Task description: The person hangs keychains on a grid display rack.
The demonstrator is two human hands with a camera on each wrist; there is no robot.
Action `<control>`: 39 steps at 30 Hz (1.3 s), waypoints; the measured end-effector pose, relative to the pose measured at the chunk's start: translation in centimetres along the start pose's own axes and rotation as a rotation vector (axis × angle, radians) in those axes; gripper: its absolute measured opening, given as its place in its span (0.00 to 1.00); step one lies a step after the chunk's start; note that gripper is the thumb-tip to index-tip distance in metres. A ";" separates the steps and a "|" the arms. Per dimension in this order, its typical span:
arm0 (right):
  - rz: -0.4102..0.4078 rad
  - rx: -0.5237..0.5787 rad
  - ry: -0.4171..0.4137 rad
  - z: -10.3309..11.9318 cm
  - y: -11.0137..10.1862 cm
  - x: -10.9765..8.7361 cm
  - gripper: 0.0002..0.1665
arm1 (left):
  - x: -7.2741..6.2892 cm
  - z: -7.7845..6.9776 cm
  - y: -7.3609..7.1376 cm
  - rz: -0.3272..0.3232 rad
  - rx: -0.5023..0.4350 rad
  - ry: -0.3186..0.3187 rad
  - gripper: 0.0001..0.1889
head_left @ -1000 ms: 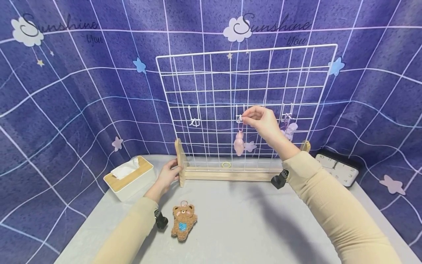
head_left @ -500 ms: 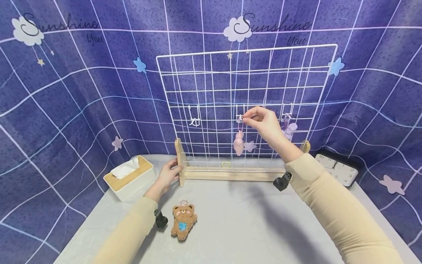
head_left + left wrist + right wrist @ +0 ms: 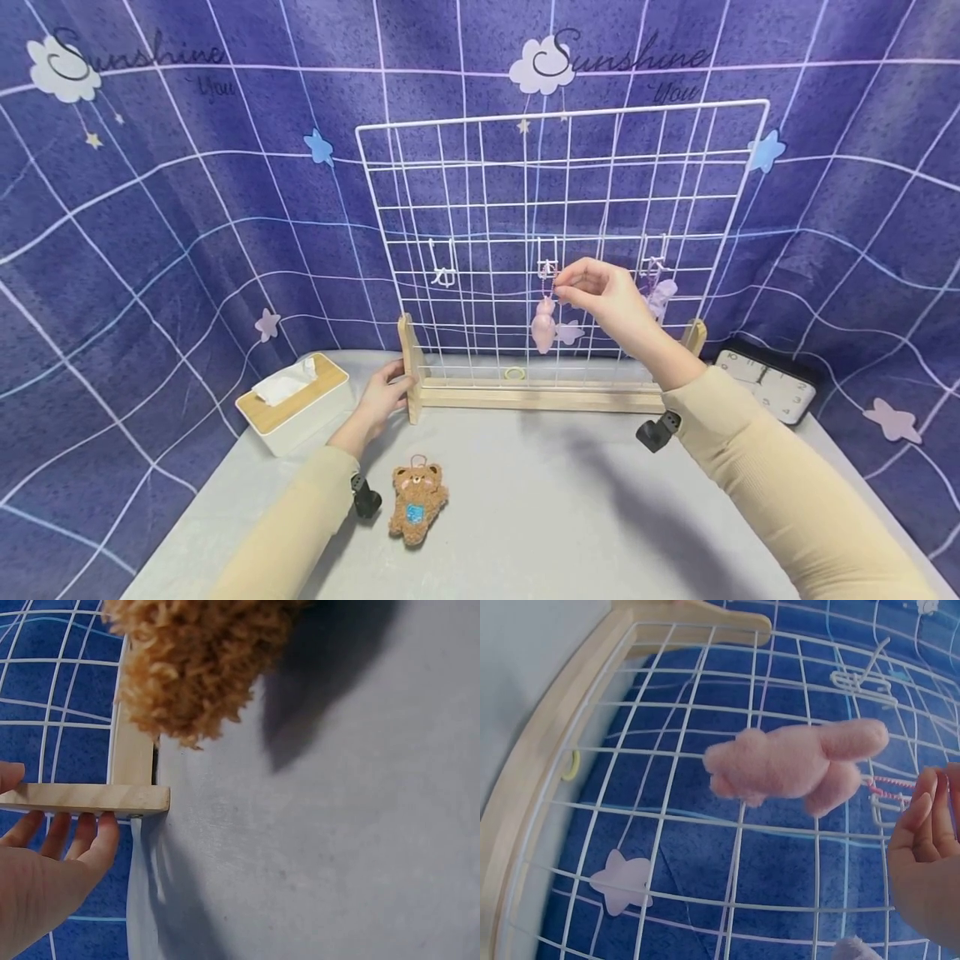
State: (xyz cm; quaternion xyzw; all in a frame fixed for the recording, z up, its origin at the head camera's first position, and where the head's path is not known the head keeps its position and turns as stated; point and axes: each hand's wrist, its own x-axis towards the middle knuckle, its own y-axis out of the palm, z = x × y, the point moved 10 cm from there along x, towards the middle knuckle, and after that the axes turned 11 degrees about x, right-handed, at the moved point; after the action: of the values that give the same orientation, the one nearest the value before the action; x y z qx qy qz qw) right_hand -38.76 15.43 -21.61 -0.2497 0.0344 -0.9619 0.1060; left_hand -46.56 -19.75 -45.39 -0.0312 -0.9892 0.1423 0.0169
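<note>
In the head view a pink plush keychain (image 3: 543, 325) hangs by its bead chain from the middle hook (image 3: 547, 267) of the white wire grid (image 3: 480, 202). My right hand (image 3: 600, 292) is just right of the chain, thumb and fingertips close together; whether they still touch it is hard to see. The right wrist view shows the plush (image 3: 787, 761) against the grid, beside the right hand (image 3: 930, 855). My left hand (image 3: 381, 396) grips the wooden side support (image 3: 409, 367), thumb on one face and fingers on the other, as the left wrist view (image 3: 90, 796) confirms.
A brown bear keychain (image 3: 416, 504) lies on the table (image 3: 525, 500). A lilac plush (image 3: 660, 298) hangs at the right hook, partly behind my right hand; the left hook (image 3: 443, 276) is bare. A tissue box (image 3: 296, 400) stands left, a clock (image 3: 768, 383) right.
My right hand has moved slightly down and right from the hook, leaving the chain's top loop visible. The pink plush hangs in nearly the same place. My left hand has not moved.
</note>
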 end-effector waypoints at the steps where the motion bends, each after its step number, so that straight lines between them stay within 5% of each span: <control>1: 0.014 0.012 0.001 0.0 0.2 -0.2 0.13 | 0.0 0.0 0.0 0.001 0.001 -0.002 0.29; 16: 0.174 0.086 0.030 -1.3 4.8 -3.6 0.07 | 0.0 0.2 0.0 0.010 0.005 0.013 0.30; 39: 0.356 0.002 0.128 -9.0 11.1 -6.4 0.07 | -0.1 0.0 0.0 -0.001 0.003 0.012 0.29</control>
State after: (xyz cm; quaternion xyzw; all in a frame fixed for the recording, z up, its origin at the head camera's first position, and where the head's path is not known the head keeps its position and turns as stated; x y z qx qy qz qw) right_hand -35.57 6.10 -33.81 -0.1776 0.0835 -0.9420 0.2722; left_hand -46.44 -19.74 -45.35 -0.0314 -0.9889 0.1433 0.0232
